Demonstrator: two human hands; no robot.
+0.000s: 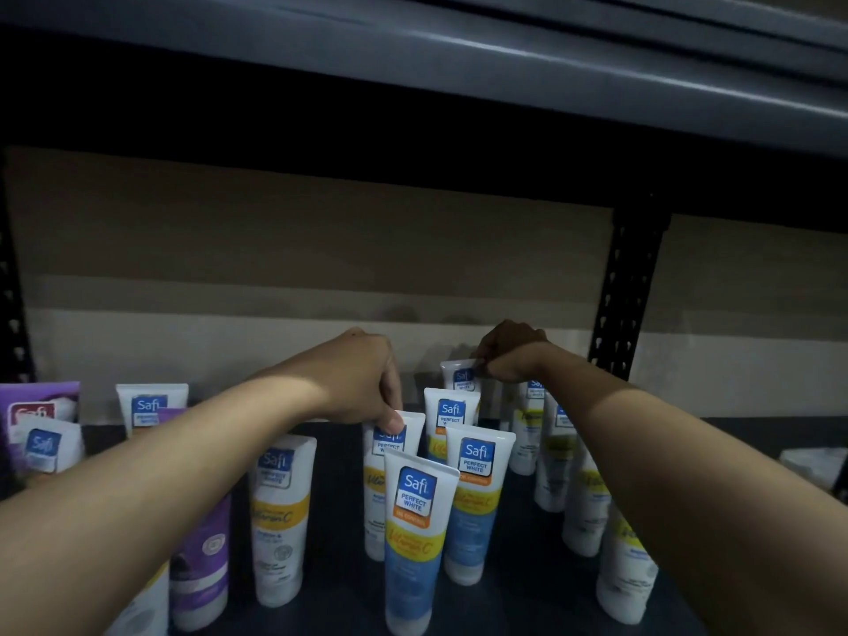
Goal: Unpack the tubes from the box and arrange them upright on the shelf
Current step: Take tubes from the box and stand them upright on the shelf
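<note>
Two hands work deep in the shelf bay at once. Left hand (367, 383) pinches the flat crimped top of a white tube (390, 479) in the middle cluster, thumb and fingers narrow on that top edge; the tube stands cap-down on the dark shelf (339, 498), long axis near vertical, directly below the fingertips. Right hand (509, 353) reaches farther back and grips the top corner of the rearmost tube (461, 374), fingers curled closed on it (the lower body of this tube is hidden behind the one in front). Other tubes stand upright nearby, including the blue-banded front tube (415, 543), just in front of the left-held one. No box is in view. Judgement: placement step, partly through the task. The key relation is vertical: each held tube hangs straight down from its pinch, so letting go cleanly should leave it standing; sideways drag risks toppling close neighbours.
</note>
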